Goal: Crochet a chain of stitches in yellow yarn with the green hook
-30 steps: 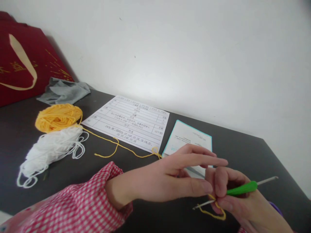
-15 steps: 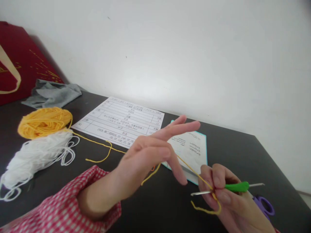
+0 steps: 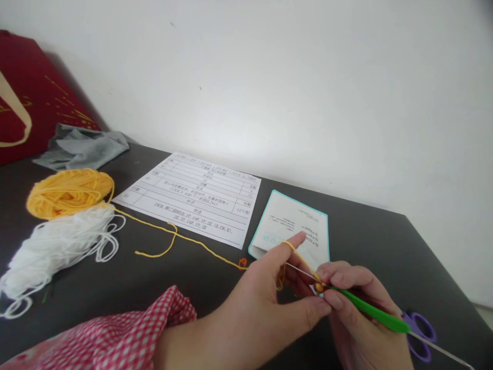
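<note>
A crochet hook (image 3: 372, 308) with a green grip and metal ends lies between the fingers of my right hand (image 3: 354, 303). Yellow yarn (image 3: 304, 261) runs over the raised index finger of my left hand (image 3: 269, 303) down to a small loop at the hook's shaft. My left thumb and fingers close around the yarn there, touching my right fingertips. Back to the left, the strand leads across the table to the yellow yarn ball (image 3: 71, 192). Fingers partly hide the loop on the hook.
White yarn (image 3: 57, 252) lies below the yellow ball. A printed sheet (image 3: 192, 200) and a blue-edged card (image 3: 296, 221) rest on the dark table (image 3: 365, 231). An orange stitch marker (image 3: 242, 263), purple scissors (image 3: 421, 334), grey cloth (image 3: 88, 146) and red bag (image 3: 42, 92) are around.
My left hand has come down and right, from fingers stretched in the air to closing at the hook beside my right hand. The hook has tilted, its right end now lower.
</note>
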The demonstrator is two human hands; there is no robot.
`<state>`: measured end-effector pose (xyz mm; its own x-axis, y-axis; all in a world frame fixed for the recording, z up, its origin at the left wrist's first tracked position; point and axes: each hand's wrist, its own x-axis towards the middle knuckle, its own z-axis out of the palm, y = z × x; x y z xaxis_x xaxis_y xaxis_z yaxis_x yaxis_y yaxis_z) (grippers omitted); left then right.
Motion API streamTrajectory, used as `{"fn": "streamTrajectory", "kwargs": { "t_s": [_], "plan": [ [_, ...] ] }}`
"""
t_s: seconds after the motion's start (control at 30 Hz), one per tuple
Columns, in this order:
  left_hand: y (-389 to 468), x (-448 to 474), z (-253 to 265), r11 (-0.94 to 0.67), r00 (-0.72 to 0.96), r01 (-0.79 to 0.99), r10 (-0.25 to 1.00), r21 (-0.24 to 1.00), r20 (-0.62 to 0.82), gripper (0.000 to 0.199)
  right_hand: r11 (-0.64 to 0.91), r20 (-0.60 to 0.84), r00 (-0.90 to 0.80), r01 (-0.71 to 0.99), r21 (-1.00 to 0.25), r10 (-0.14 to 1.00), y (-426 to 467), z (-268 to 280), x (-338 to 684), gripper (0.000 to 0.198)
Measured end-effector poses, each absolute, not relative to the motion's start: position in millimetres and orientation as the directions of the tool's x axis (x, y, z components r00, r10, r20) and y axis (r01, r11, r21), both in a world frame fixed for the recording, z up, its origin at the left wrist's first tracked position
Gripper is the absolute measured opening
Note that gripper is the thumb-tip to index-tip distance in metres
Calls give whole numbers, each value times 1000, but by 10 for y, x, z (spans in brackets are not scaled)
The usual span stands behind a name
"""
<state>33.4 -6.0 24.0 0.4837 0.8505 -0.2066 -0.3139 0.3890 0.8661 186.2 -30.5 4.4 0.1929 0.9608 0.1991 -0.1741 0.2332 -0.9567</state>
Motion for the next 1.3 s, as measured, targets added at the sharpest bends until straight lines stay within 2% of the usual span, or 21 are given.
{"fn": "streamTrajectory", "kwargs": {
  "t_s": [0.2,0.37,0.5,0.6,0.7,0.8,0.93,1.1,1.3],
  "plan": [
    [-16,377,219,537,467,-564,834,627,-294,86,350,331,173,-88,-933,927,-303,19,1811,9],
    [-10,358,263,629,489,-597,777,498,-396,86,434,434,135,38,-900,890,-323,-11,1822,6],
    [-29,333,265,637,451,-569,770,520,-451,88,474,480,63,89,-876,875,-329,-65,1845,9],
    [-34,316,278,618,414,-560,786,552,-459,105,485,489,3,124,-866,872,-356,-63,1880,11],
    [-15,309,295,577,396,-566,817,589,-419,119,479,481,-60,262,-838,875,-390,9,1946,19],
    [20,317,289,528,419,-590,847,611,-328,123,505,484,-168,430,-748,859,-392,106,2038,27],
    [42,322,262,498,413,-596,863,630,-292,124,585,485,-328,469,-661,811,-357,173,2105,28],
    [30,317,250,494,428,-567,861,660,-277,119,510,437,-265,483,-712,860,-363,145,2047,34],
    [32,354,225,496,422,-581,862,645,-282,118,499,466,-185,421,-758,865,-366,86,1995,36]
  ]
}}
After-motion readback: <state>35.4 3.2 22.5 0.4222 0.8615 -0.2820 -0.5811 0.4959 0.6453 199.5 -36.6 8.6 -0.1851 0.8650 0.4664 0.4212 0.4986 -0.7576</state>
